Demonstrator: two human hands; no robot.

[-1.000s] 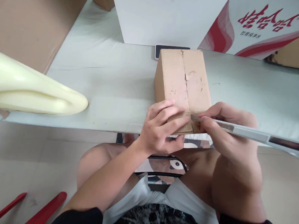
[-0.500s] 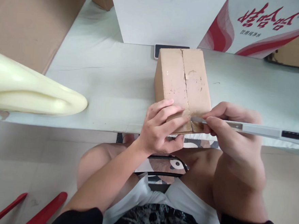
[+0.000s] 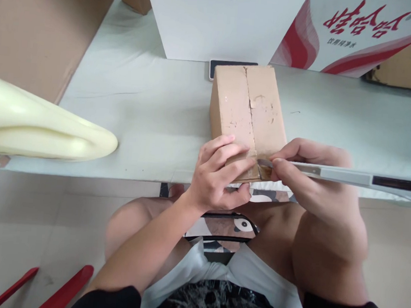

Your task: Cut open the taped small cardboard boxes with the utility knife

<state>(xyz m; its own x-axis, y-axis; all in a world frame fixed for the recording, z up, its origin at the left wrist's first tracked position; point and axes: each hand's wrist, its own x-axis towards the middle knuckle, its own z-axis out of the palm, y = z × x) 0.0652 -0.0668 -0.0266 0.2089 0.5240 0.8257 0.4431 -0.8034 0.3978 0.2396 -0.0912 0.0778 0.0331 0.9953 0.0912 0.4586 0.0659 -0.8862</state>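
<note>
The step in hand seems to be cutting; the left hand [image 3: 214,171] clamps the near end of a closed cardboard box [image 3: 235,97], which extends beyond it on the desk [image 3: 158,122]; the right hand [image 3: 315,192] grips a utility knife [image 3: 346,176], blade [image 3: 264,163] at the seam [image 3: 250,108]; the next move likely calls for a shallow stroke clear of the fingers; the box and the white carton [image 3: 225,24] farther beyond the hands hide any contents.

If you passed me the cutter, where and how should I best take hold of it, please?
Probably by its long, pale handle, coming from the right: it extends that way, clear of the blade at the brown box, and the right hand pinches its front.
</note>
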